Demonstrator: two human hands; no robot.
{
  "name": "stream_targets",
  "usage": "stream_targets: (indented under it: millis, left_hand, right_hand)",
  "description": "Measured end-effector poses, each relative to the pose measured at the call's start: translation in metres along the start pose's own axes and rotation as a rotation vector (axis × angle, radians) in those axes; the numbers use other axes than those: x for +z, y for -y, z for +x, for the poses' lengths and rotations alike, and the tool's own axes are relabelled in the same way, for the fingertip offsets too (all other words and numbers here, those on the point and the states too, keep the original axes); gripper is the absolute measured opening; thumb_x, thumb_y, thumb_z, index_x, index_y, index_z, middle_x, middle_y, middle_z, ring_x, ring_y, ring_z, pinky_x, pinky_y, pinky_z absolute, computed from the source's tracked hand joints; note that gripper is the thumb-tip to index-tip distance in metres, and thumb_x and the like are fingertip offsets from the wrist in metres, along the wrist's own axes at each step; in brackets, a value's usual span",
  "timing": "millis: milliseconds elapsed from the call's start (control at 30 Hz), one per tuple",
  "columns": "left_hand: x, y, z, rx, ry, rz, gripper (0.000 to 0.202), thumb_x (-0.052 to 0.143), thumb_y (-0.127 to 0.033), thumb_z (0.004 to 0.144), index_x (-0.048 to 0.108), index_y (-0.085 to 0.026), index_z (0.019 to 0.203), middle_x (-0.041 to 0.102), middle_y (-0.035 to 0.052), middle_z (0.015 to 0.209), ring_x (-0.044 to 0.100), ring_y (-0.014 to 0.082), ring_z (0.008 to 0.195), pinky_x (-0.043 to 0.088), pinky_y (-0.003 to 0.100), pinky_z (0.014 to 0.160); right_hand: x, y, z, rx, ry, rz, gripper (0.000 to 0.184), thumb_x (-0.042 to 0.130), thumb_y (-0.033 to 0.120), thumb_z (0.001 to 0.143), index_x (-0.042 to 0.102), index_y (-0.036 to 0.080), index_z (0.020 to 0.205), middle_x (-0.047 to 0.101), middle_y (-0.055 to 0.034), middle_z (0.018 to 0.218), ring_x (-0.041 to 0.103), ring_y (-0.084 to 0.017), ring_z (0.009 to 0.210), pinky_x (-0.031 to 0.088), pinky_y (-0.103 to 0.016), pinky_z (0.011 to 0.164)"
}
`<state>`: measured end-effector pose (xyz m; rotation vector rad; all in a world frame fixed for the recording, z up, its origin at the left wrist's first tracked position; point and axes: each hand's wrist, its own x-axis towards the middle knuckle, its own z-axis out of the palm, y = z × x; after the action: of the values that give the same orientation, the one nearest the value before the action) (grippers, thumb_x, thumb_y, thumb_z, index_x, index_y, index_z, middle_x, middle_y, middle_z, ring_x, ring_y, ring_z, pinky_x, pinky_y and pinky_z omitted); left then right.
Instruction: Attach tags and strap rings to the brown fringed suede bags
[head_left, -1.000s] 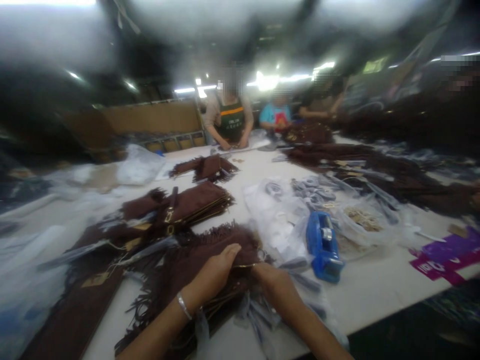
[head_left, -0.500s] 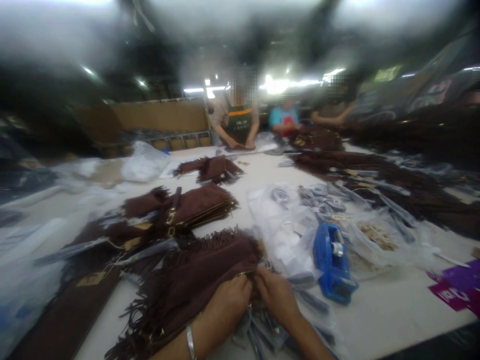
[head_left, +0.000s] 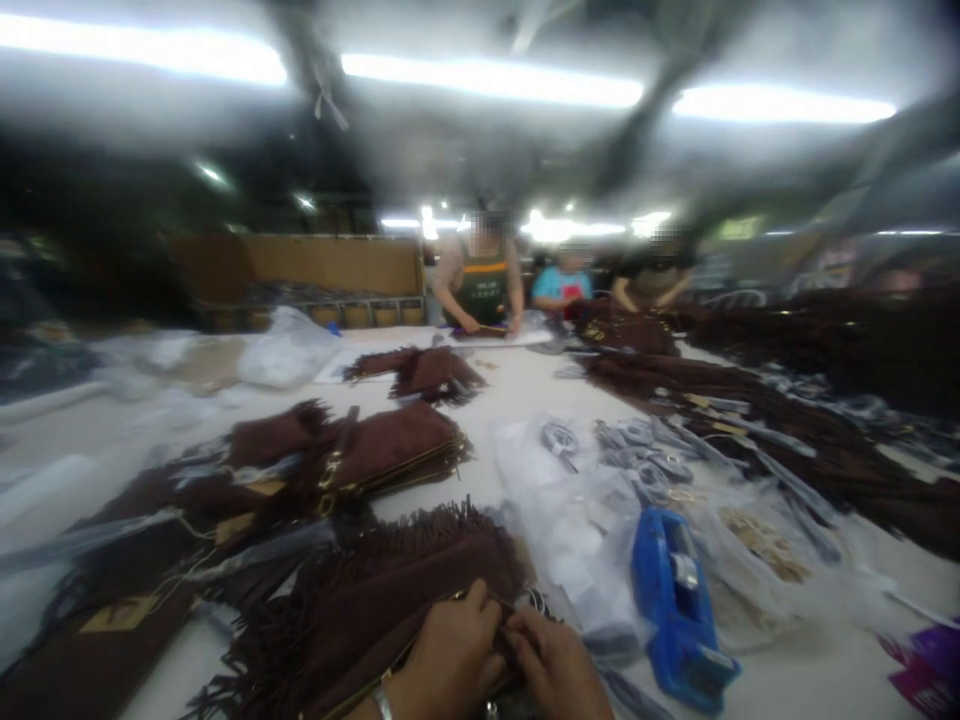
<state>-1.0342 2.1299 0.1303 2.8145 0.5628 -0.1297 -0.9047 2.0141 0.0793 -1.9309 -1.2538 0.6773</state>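
A dark brown fringed bag lies on the table right in front of me, a gold zipper along its near edge. My left hand is closed on that zippered edge, with a silver bracelet on the wrist. Close beside it, my right hand pinches the bag's edge near its right end. What exactly lies between the fingertips is partly hidden. Metal rings show just beyond the right fingers.
A blue tape dispenser stands to the right, beside clear plastic bags and coiled grey straps. More brown bags with paper tags lie left. Brown pieces are heaped at right. Across the table, a person in a green apron works.
My view has tilted upward, so the table and bag sit lower in the picture. Both hands stay at the zippered edge, and their fingers have shifted a little.
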Motion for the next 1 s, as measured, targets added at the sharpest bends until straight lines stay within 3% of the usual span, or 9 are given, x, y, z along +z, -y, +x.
stream_targets:
  millis: [200,300,467,633,833,1000]
  left_hand:
    - [0.014,0.003,-0.004,0.123,-0.08,-0.019,0.015,0.05,-0.019,0.088,0.061,-0.018,0.097,0.062,0.0084,0.1,0.061,0.026,0.089,0.053,0.038,0.076]
    - [0.013,0.007,-0.008,0.064,-0.107,-0.115,0.018,0.045,-0.014,0.087,0.061,-0.017,0.094,0.065,0.0087,0.097,0.062,0.0242,0.088,0.05,0.036,0.077]
    - [0.002,0.02,-0.019,-0.107,-0.148,-0.469,0.018,0.045,-0.014,0.086,0.063,-0.018,0.088,0.069,0.0059,0.09,0.064,0.0205,0.086,0.046,0.03,0.077]
    - [0.002,0.029,-0.024,-0.191,-0.13,-0.769,0.019,0.043,-0.019,0.089,0.062,-0.018,0.089,0.067,0.0008,0.07,0.063,0.0161,0.064,0.043,0.024,0.061]
    - [0.007,0.028,-0.022,-0.203,-0.135,-0.858,0.02,0.043,-0.025,0.091,0.061,-0.018,0.086,0.063,-0.0005,0.064,0.062,0.0156,0.058,0.042,0.023,0.055]
    - [0.005,0.027,-0.02,-0.192,-0.174,-0.749,0.022,0.044,-0.03,0.094,0.059,-0.018,0.082,0.064,0.0001,0.066,0.061,0.016,0.063,0.041,0.024,0.062]
  right_hand:
    - [-0.009,0.009,-0.004,0.037,0.02,0.209,0.025,0.044,0.036,0.091,0.056,0.019,0.078,0.062,0.0,0.074,0.058,-0.017,0.073,0.041,-0.025,0.067]
    - [-0.01,0.01,-0.006,0.065,-0.009,0.207,0.025,0.043,0.038,0.091,0.055,0.019,0.078,0.059,0.0008,0.071,0.057,-0.017,0.073,0.04,-0.025,0.066]
    - [-0.007,0.022,-0.008,0.038,-0.05,0.03,0.023,0.042,0.033,0.094,0.058,0.021,0.083,0.063,0.0013,0.074,0.059,-0.016,0.072,0.038,-0.026,0.067]
    - [0.0,0.04,-0.008,-0.005,-0.083,-0.198,0.022,0.041,0.023,0.095,0.061,0.023,0.086,0.065,0.0008,0.081,0.061,-0.016,0.075,0.036,-0.025,0.067]
    - [0.004,0.046,-0.008,-0.026,-0.058,-0.36,0.024,0.043,0.017,0.097,0.064,0.027,0.093,0.065,0.0016,0.088,0.064,-0.014,0.078,0.034,-0.023,0.064]
    - [0.011,0.051,-0.008,0.004,-0.063,-0.489,0.022,0.047,0.014,0.095,0.064,0.027,0.095,0.065,0.0008,0.092,0.066,-0.014,0.076,0.032,-0.024,0.06]
